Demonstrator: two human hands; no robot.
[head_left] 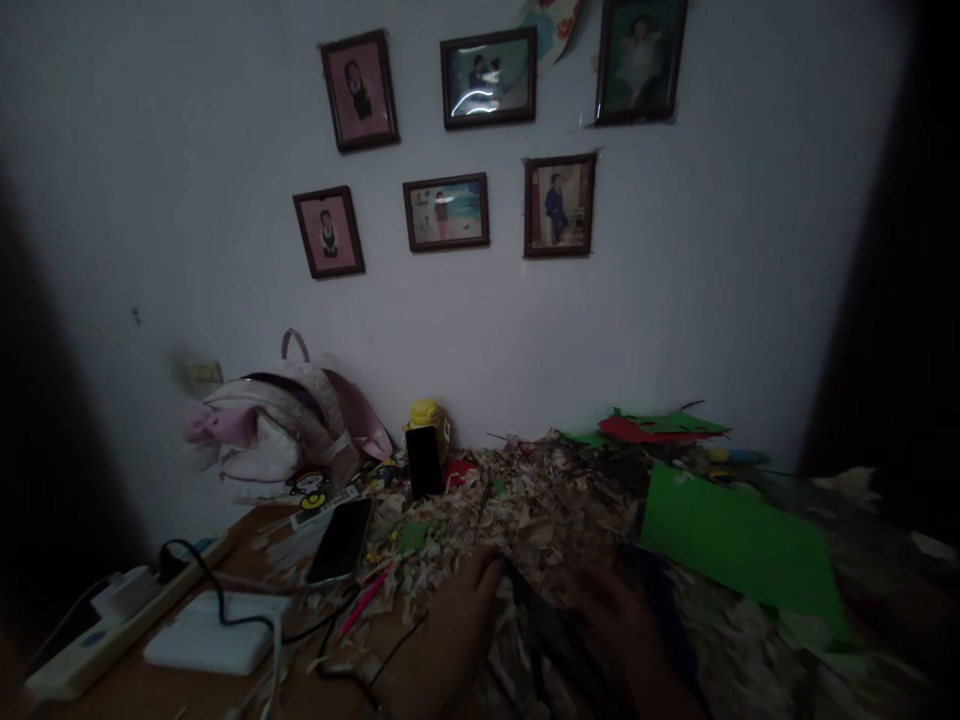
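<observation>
Nearest the camera, the left hand is curling, its fingertips meeting beside the upper end of a long, dark, limp-looking strip; shadow is hiding whether it is gripping. The right hand is reaching in from the other side, fingers loosely bent and blurring, so I cannot tell whether it is holding anything. The strip is lying between the hands, its lower end fading into darkness.

Around them, crinkled, pale brown, papery scraps are covering much of the brown wooden counter. To the left, a smooth white plastic block is lying under a thin black cable, near a long white power strip that is holding a plug. A slim pink stick and a flat black-screened phone are lying beyond. To the right, a flat green sheet is resting on the scraps.

Farther back, a second dark phone is standing upright, partly hiding a rounded yellow object. A pale fabric backpack with a pink bow is slumping, its dark opening showing no readable contents. Six dark-framed pictures are hanging on the smooth wall, the upper right one cut off.
</observation>
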